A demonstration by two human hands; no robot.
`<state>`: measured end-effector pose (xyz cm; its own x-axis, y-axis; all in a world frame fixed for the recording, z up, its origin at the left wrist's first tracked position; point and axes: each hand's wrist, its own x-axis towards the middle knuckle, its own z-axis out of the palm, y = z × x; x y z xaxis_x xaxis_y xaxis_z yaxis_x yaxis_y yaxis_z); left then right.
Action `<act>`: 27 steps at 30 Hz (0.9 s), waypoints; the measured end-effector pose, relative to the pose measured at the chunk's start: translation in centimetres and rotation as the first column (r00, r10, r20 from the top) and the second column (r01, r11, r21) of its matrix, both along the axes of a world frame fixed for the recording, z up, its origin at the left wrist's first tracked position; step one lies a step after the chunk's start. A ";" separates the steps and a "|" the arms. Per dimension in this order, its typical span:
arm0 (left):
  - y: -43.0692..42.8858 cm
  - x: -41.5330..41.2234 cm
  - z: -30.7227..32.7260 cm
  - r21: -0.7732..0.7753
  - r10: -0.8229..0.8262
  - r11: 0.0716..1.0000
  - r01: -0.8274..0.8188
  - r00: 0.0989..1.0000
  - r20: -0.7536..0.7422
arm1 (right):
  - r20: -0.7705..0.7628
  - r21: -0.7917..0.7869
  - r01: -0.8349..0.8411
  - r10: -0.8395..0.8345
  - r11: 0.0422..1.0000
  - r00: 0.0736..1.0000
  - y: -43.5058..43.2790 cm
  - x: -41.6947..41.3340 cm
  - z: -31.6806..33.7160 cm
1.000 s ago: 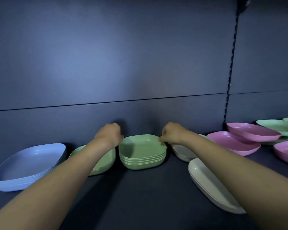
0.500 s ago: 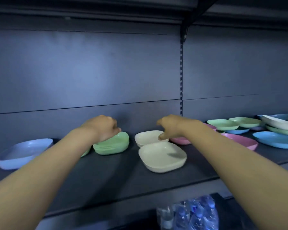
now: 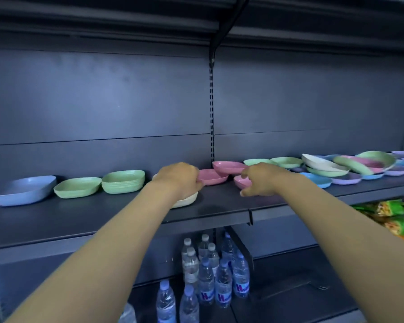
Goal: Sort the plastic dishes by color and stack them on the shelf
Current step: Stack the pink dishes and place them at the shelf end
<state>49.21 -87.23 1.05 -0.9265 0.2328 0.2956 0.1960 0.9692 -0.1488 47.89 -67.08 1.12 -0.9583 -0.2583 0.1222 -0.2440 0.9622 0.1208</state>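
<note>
Currently mid-sort: left hand (image 3: 180, 180) gripping cream dish (image 3: 189, 199), right hand (image 3: 261, 181) loose, empty, three o'clock of pink dish (image 3: 239, 181); rim pinch likely next.

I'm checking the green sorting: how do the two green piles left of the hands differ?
The left green pile is lower and wider, next to the blue dishes; the right green pile is taller, with several rims showing, nearer the left hand. Both are pale green and rounded-square.
</note>
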 end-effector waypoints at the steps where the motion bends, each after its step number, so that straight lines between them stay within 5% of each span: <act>1: 0.6 -0.3 0.2 -0.005 0.003 1.000 -0.003 1.000 -0.017 | -0.031 -0.014 0.000 0.000 1.000 1.000 0.9 0.1 0.2; 12: 5.2 -9.6 0.7 0.017 0.040 0.999 -0.039 0.998 -0.040 | -0.132 -0.061 0.104 -0.112 0.993 0.985 10.1 -6.7 0.0; 27: 9.2 -29.2 -2.1 0.399 0.159 0.903 -0.157 0.987 0.028 | -0.121 -0.101 -0.020 0.007 0.995 0.993 12.5 -25.9 -1.2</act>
<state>19.98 -78.08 -1.10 -0.9395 -0.0549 0.3382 0.0357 0.9661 0.2558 22.03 -54.55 -0.04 -0.9314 -0.2514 0.2631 -0.2466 0.9677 0.0518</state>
